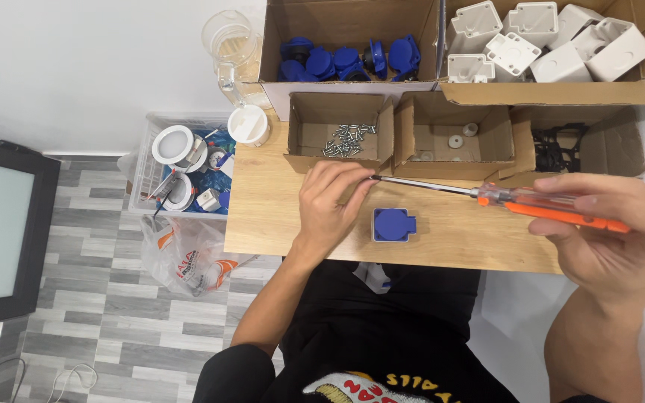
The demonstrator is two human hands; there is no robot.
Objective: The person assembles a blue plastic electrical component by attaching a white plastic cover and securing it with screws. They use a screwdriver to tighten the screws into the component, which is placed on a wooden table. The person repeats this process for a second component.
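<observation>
Orange-handled screwdriver is clamped in the right hand; left hand pinches its tip, likely seating a screw. Steady the shaft first. Blue socket cover lies beside it; box of screws beyond.

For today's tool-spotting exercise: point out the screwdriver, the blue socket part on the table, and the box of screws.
screwdriver (554,209), head view, on its orange handle.
blue socket part (394,224), head view, middle of its top face.
box of screws (307,134), head view, bare cardboard floor.
</observation>
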